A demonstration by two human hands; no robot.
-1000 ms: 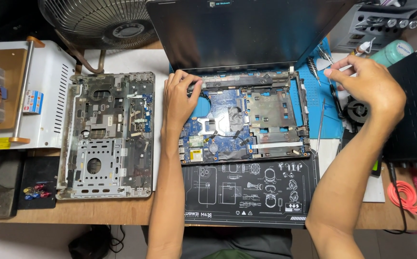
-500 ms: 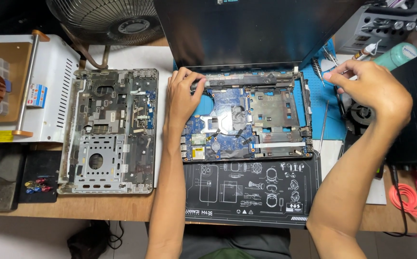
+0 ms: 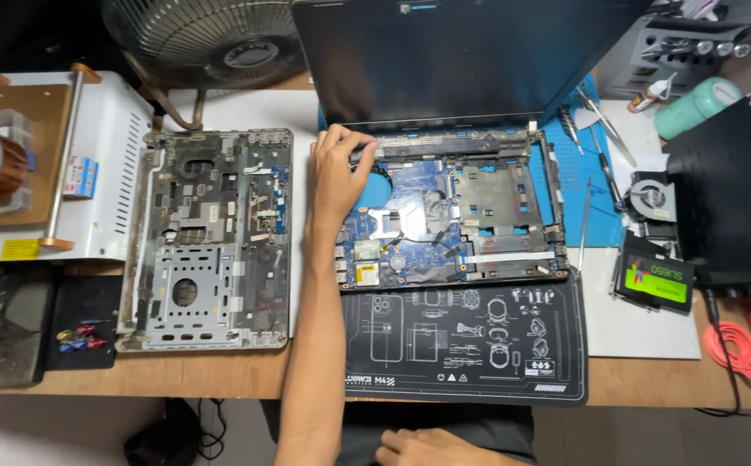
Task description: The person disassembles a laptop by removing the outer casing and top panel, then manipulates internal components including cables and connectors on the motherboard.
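Resting left hand on opened laptop, right hand off the bench

Pressing lightly on the laptop base (image 3: 453, 216), the left hand (image 3: 337, 177) lies palm down at the upper left corner of the exposed chassis, just below the hinge line. Fingers (image 3: 354, 142) are curled loosely, tips touching the dark strip under the screen (image 3: 427, 60); nothing is pinched or enclosed, so the grip is relaxed, with contact only. The thumb side runs along the left edge of the blue motherboard (image 3: 393, 224).

Right hand (image 3: 432, 447) sits low at the bottom edge of the view, near the person's lap, flat and slack, holding nothing; it is well apart from the laptop.

Laptop stands open, screen upright at the back, base lying partly on a black printed work mat (image 3: 470, 345) and partly on a blue mat (image 3: 583, 185). The removed palmrest frame (image 3: 211, 242) lies to the left of the forearm, apart from the laptop. A small cooling fan (image 3: 652, 197) and a solid-state drive (image 3: 654, 278) lie to the right, beside tweezers (image 3: 604, 129) on the blue mat. A desk fan (image 3: 207, 39) stands behind.
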